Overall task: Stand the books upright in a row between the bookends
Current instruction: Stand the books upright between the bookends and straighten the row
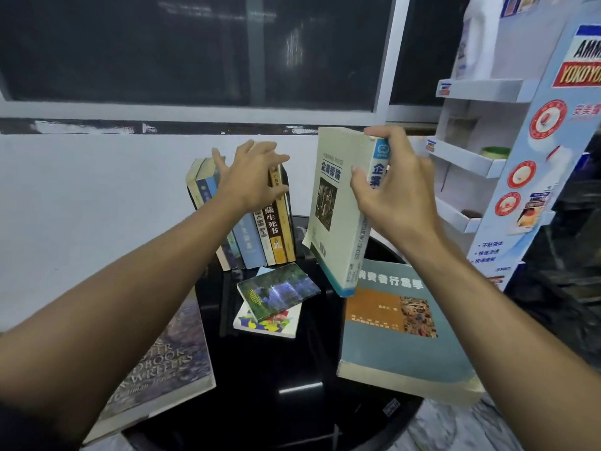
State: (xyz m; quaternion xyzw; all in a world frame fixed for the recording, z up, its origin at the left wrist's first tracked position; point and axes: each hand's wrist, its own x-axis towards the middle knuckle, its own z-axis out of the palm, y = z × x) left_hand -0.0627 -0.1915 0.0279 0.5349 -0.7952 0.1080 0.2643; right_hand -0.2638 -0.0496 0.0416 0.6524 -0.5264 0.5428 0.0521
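The right hand [393,196] grips the thick pale textbook [331,203] by its spine near the top, thumb on the cover, holding it nearly upright over the table's [292,369] far right side, near the standing row [276,236] at the far edge. The left hand [250,177], fingers spread, presses against that row. The textbook looks heavy and limp-covered, so a grip straddling the spine seems best.

Pale cream paperback book [328,203], cover: "企業導論"; brown-spined upright book [271,222], spine: "藏生死书"; white-and-blue cardboard display stand [579,73], red banner: "YOKOYO".
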